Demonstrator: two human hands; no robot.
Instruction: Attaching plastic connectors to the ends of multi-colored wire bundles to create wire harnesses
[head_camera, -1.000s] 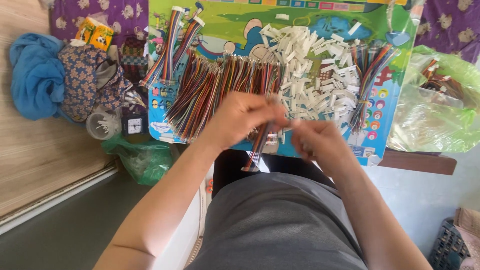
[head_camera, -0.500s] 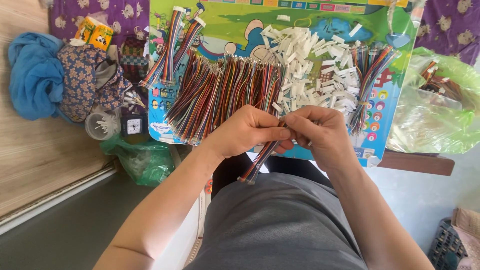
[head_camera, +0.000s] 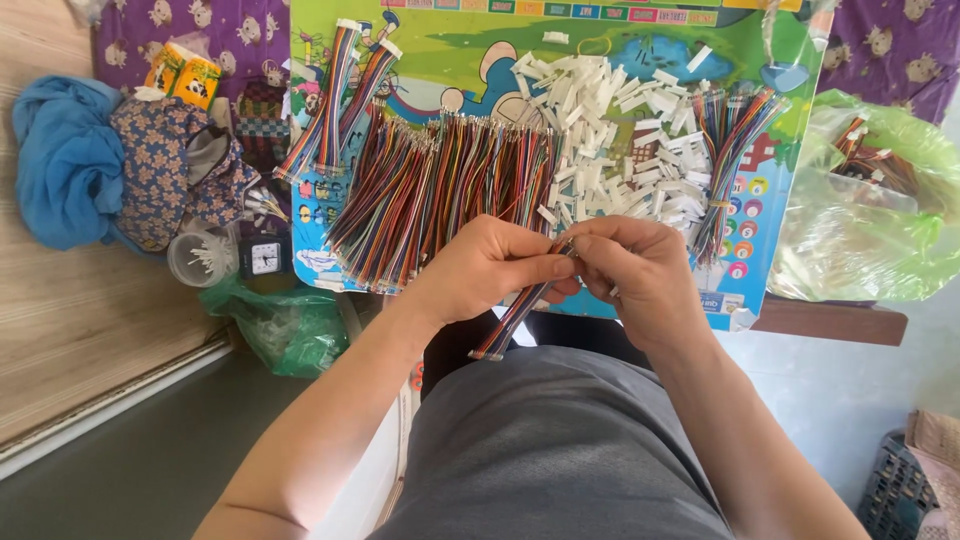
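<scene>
Hands meet just below the near edge of a colourful cartoon board, which serves as the work surface. The left hand is curled narrow, thumb and fingers pinched on a bundle of multicoloured ribbon wires that slants down from the fingertips toward the person's lap. The right hand closes on the upper end of that same bundle, its fingers bent tight against those of the left, so the two hands touch there. Whether a connector sits between the fingertips cannot be made out.

On the board, directly beyond the hands, a wide fan of cut wire bundles lies side by side. A heap of small white plastic connectors spreads to the right of that fan, and another wire bunch lies near the board's right edge. Two more bundles rest at the board's left edge. Left of the board sit a blue cloth, a patterned fabric bag, a clear cup and a small black clock. A green plastic bag lies just right of the board.
</scene>
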